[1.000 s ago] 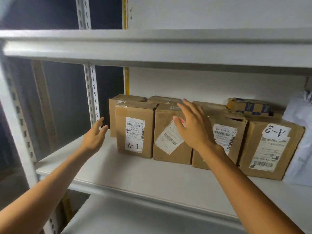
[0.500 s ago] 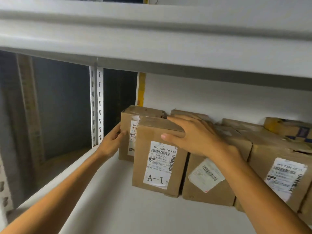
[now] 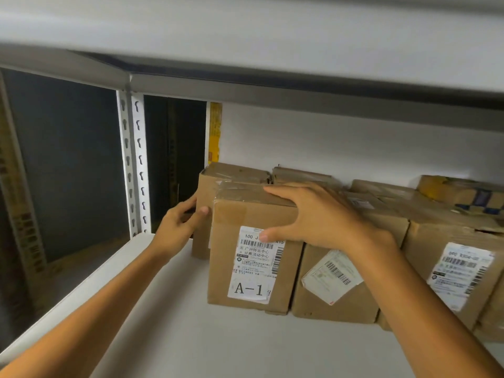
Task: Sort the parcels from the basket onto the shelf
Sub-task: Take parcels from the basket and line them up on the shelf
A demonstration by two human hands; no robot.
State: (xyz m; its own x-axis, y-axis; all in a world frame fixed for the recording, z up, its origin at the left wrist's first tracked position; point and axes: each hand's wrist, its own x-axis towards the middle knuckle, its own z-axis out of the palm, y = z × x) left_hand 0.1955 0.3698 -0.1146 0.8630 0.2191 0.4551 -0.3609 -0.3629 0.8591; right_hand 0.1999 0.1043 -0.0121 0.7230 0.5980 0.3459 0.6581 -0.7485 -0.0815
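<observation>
A row of brown cardboard parcels stands on the white shelf (image 3: 191, 336). The leftmost front parcel, labelled A-1 (image 3: 251, 268), stands upright with a shipping label on its face. My right hand (image 3: 313, 216) grips its top front edge, fingers over the top and thumb on the label. Behind it stands a second parcel (image 3: 207, 184). My left hand (image 3: 177, 227) holds that rear parcel's left front corner, thumb on its face. The basket is out of view.
To the right stand more parcels: one with a tilted label (image 3: 332, 290), another labelled one (image 3: 458, 268), and a yellow and blue packet (image 3: 463, 195) lying on top. A perforated upright (image 3: 133, 165) bounds the shelf's left end. The upper shelf (image 3: 272, 64) hangs close overhead.
My view has moved closer. The right hand shifted from the parcel tops to grip the A-1 parcel's top edge, and the left hand closed round the rear parcel's corner.
</observation>
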